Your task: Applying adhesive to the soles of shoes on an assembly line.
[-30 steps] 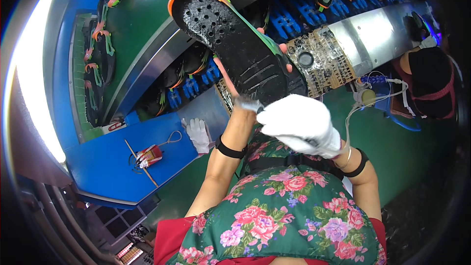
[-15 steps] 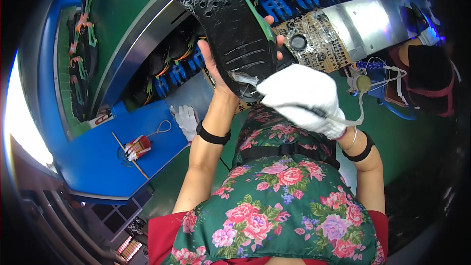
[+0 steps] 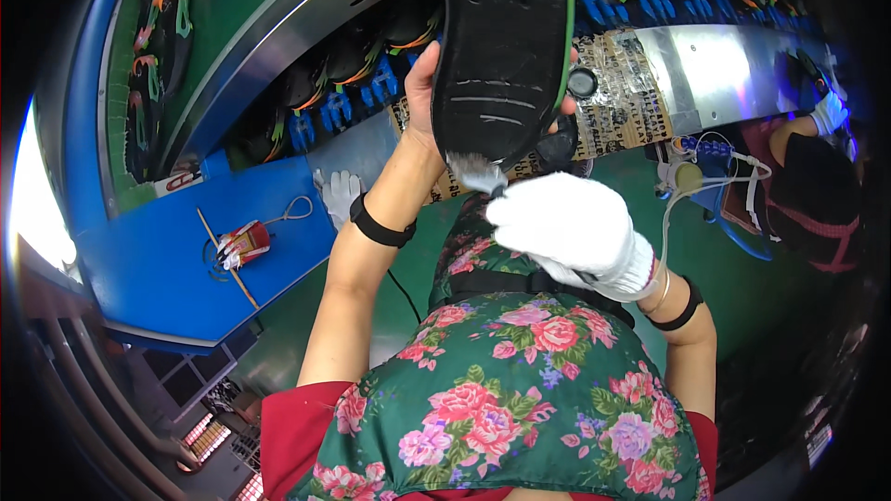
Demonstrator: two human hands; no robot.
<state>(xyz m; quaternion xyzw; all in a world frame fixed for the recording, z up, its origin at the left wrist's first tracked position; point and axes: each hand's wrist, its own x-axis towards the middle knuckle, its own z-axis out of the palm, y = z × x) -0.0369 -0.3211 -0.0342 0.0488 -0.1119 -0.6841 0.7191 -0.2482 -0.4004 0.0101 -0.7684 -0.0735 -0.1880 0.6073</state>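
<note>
My bare left hand (image 3: 422,116) is closed around a dark shoe (image 3: 501,65), thumb on one side and fingertips showing on the other. The shoe's black underside faces me, with small holes toward the far end, pale grooves near the close end and a green side edge. In a white knitted glove, my right hand (image 3: 561,227) grips a brush (image 3: 475,172); most of its handle is hidden by the glove. The pale bristles are at the shoe's near end; whether they touch is unclear. A thin white tube (image 3: 666,223) runs down to the right wrist.
On the blue table (image 3: 139,250) at left lie a red container (image 3: 244,244) with a stick across it and a white glove (image 3: 340,197). Shoes on blue supports (image 3: 339,111) line the machine behind. A taped cardboard strip (image 3: 626,93) covers the ledge. Another person's gloved hand (image 3: 829,114) shows at far right.
The shoe has moved right and turned more upright in my left hand. My right hand has shifted slightly down and left; the brush bristles now show more fully.
</note>
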